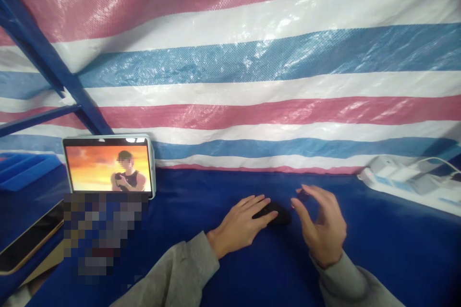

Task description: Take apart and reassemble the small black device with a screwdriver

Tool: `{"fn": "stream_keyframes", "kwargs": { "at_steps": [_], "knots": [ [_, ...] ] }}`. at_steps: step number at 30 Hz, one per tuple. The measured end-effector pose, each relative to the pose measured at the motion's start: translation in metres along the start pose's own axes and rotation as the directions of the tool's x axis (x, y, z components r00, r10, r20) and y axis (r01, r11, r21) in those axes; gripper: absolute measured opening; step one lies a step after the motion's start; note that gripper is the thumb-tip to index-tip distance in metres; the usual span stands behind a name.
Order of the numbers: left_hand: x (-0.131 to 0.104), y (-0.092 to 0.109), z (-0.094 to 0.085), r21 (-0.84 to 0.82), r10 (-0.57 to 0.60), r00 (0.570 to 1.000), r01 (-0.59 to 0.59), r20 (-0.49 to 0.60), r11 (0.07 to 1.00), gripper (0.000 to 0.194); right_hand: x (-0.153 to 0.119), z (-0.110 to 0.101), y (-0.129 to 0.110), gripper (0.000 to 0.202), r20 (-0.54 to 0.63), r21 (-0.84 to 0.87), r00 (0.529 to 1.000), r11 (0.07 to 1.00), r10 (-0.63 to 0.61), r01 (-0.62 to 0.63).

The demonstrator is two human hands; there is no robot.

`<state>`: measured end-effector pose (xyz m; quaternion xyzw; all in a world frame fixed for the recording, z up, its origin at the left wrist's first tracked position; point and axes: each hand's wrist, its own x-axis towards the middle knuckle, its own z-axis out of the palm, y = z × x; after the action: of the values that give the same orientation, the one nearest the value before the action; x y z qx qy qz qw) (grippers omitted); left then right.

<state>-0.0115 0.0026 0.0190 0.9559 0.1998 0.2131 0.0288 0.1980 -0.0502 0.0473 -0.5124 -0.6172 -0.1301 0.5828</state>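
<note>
A black computer mouse (283,216) lies on the blue tabletop. My left hand (243,223) rests over its left part, the thumb on the near side and the fingers along the far side, gripping it. Just right of the mouse, my right hand (322,223) is raised a little, with thumb and fingertips curled toward each other. Between them shows a small dark piece (304,195), too small to name. The palm side of my left hand and the covered part of the mouse are hidden.
A tablet (153,172) playing a video stands at the left, with a pixelated patch before it. Further left lie a phone (32,237) and a blue tray (27,170). A white power strip (406,192) with plugs sits right. Striped sheeting (252,110) hangs behind the table.
</note>
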Motion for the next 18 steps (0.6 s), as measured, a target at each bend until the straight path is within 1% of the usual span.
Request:
{"fn": "stream_keyframes", "kwargs": {
  "at_steps": [1, 4, 5, 7, 9, 10, 12, 14, 15, 16, 18],
  "knots": [
    [0.0001, -0.0001, 0.0002, 0.000, 0.000, 1.000, 0.000, 0.000, 1.000, 0.040, 0.0002, -0.0003, -0.0001, 0.031, -0.003, 0.007, 1.000, 1.000, 0.010, -0.010],
    [0.0000, -0.0005, 0.0008, -0.001, 0.001, 1.000, -0.001, -0.004, 1.000, 0.041, 0.0009, -0.0006, 0.0000, 0.036, 0.076, 0.035, 0.997, 0.999, 0.035, -0.037],
    [-0.0001, -0.0005, 0.0009, -0.003, 0.002, 1.000, -0.002, -0.006, 1.000, 0.041, 0.0011, -0.0004, 0.0004, 0.037, 0.081, 0.022, 0.996, 0.999, 0.039, -0.041],
    [-0.0002, -0.0006, 0.0012, -0.004, 0.003, 1.000, -0.003, -0.014, 1.000, 0.041, 0.0011, 0.0004, 0.0018, 0.037, 0.027, -0.019, 0.999, 0.999, 0.038, -0.038],
    [-0.0002, -0.0006, 0.0014, -0.005, 0.002, 1.000, -0.002, -0.017, 1.000, 0.040, 0.0003, 0.0008, 0.0034, 0.037, -0.032, -0.014, 0.998, 0.999, 0.045, -0.045],
    [-0.0002, -0.0006, 0.0015, -0.004, 0.001, 1.000, -0.001, -0.017, 1.000, 0.040, -0.0004, 0.0007, 0.0039, 0.037, -0.033, 0.013, 0.998, 0.999, 0.052, -0.052],
    [-0.0001, -0.0006, 0.0015, -0.003, -0.002, 1.000, 0.002, -0.014, 1.000, 0.041, -0.0017, 0.0001, 0.0039, 0.040, 0.033, 0.081, 0.998, 0.995, 0.061, -0.064],
    [-0.0001, -0.0007, 0.0013, -0.003, -0.004, 1.000, 0.004, -0.012, 1.000, 0.041, -0.0021, -0.0007, 0.0029, 0.043, 0.103, 0.123, 0.994, 0.991, 0.040, -0.053],
    [0.0000, -0.0008, 0.0012, -0.004, -0.003, 1.000, 0.003, -0.011, 1.000, 0.041, -0.0018, -0.0010, 0.0024, 0.043, 0.119, 0.130, 0.993, 0.991, 0.017, -0.032],
    [0.0000, -0.0008, 0.0011, -0.003, -0.002, 1.000, 0.002, -0.010, 1.000, 0.041, -0.0012, -0.0012, 0.0021, 0.041, 0.120, 0.126, 0.993, 0.992, -0.011, -0.004],
    [0.0001, -0.0009, 0.0008, -0.002, 0.001, 1.000, -0.001, -0.010, 1.000, 0.041, 0.0004, -0.0012, 0.0021, 0.038, 0.077, 0.079, 0.996, 0.996, -0.052, 0.046]
  ]
}}
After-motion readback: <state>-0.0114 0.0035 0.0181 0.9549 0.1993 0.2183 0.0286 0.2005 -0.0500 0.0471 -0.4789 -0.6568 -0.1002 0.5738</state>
